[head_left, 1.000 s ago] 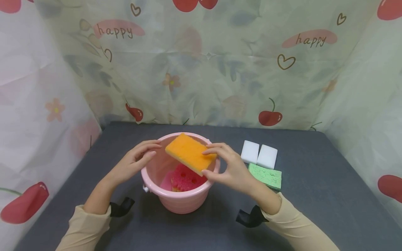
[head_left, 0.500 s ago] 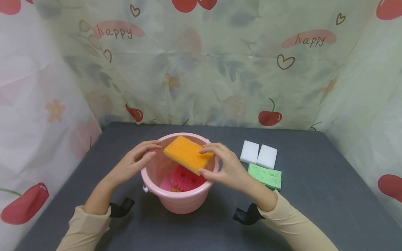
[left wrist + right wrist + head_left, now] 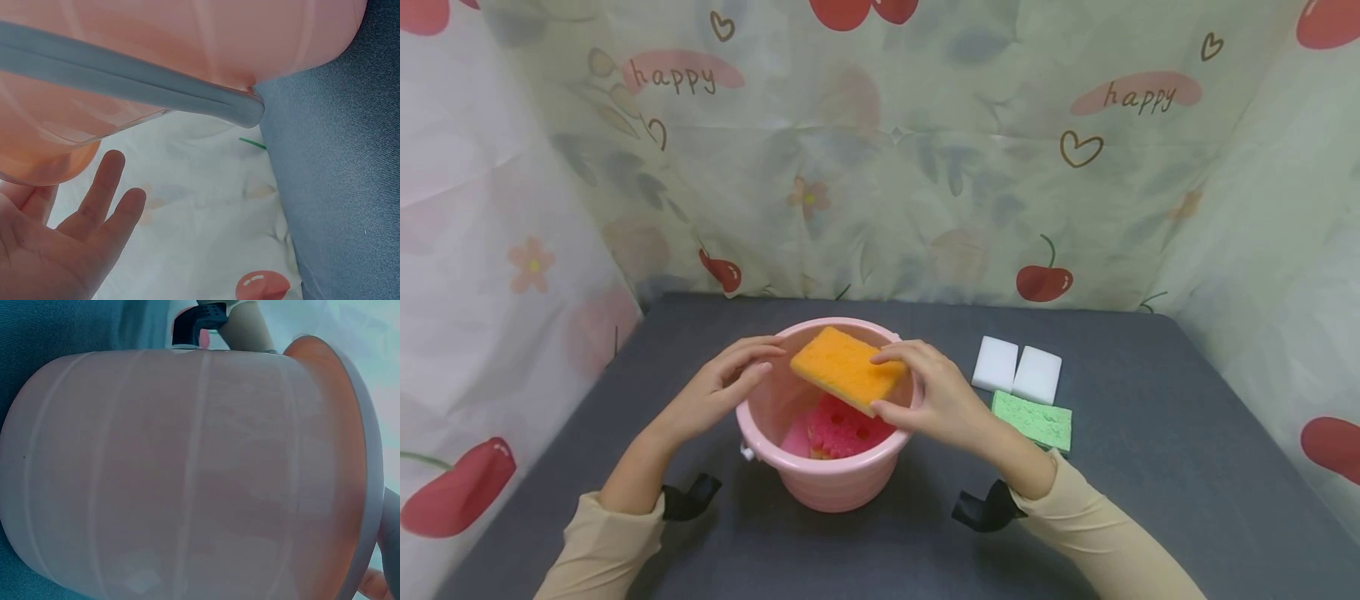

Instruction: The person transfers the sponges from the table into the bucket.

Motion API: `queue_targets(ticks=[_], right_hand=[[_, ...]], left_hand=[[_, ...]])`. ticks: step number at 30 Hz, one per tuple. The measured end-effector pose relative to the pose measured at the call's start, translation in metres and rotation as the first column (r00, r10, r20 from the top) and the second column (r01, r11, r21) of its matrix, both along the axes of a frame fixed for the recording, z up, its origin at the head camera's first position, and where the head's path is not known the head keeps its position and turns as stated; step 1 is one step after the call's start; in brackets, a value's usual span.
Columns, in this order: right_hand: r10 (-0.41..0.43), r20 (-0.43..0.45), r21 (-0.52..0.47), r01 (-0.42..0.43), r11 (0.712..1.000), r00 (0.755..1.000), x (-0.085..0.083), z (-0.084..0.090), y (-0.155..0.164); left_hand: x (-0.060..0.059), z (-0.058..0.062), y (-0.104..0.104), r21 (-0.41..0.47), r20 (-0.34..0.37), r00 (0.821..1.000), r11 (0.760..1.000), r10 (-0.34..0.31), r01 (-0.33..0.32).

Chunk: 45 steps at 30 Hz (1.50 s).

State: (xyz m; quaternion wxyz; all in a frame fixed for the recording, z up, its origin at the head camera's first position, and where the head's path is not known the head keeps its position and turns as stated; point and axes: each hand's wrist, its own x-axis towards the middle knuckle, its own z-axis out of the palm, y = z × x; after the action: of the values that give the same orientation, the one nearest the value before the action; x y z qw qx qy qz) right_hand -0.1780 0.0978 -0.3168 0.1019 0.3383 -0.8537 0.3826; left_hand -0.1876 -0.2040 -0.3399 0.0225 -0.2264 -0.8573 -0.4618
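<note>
From the head view, the right hand point(image 3: 943, 400) pinches an orange sponge point(image 3: 846, 368) by its near-right end, thumb under and fingers over, so that the sponge hangs tilted just above the mouth of the pink bucket point(image 3: 820, 479), which stands about the middle of the desk point(image 3: 1187, 467), toward its near edge. That grip leaves most of the sponge free over the opening. The left hand point(image 3: 718, 392) lies against the bucket's left rim with fingers nearly straight, holding nothing, apparently to steady the bucket. Inside the bucket a red sponge point(image 3: 842, 427) with holes already sits on the bottom, below the orange one. To the right of the bucket, apart from it, two white blocks point(image 3: 1017, 367) lie side by side, and a green sponge point(image 3: 1033, 419) lies just in front of them toward the near edge; none of these stands between the hand and the bucket. A cloth printed with cherries closes off the far edge and both sides of the desk. In the left wrist view, the left palm and relaxed, spread fingers point(image 3: 100, 190) show beside the bucket wall, with its grey handle point(image 3: 125, 84) crossing above. The right wrist view is filled by the bucket's ribbed outer wall point(image 3: 187, 475) and rim; the right hand's grip and the sponge are out of sight there.
</note>
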Motion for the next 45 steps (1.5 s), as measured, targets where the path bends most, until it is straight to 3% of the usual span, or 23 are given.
queue_targets(ticks=[14,23,31,45], right_hand=[[0.022,0.014,0.057,-0.023,0.998,1.0,-0.001,0.002,0.0],[0.036,0.001,0.005,-0.036,0.999,0.999,-0.003,0.001,0.004],[0.001,-0.018,-0.053,-0.002,0.999,1.0,-0.007,0.002,0.017],[-0.083,0.003,0.003,0.083,0.997,0.997,-0.011,-0.001,0.047]], left_hand=[[0.0,0.0,0.0,-0.021,-0.022,1.0,1.0,0.005,-0.005],[0.0,0.0,0.0,-0.016,-0.02,1.0,1.0,0.004,-0.004],[-0.001,0.0,-0.001,-0.009,-0.034,0.999,1.0,-0.008,0.008],[0.0,0.0,-0.001,-0.015,-0.034,0.999,1.0,-0.005,0.004]])
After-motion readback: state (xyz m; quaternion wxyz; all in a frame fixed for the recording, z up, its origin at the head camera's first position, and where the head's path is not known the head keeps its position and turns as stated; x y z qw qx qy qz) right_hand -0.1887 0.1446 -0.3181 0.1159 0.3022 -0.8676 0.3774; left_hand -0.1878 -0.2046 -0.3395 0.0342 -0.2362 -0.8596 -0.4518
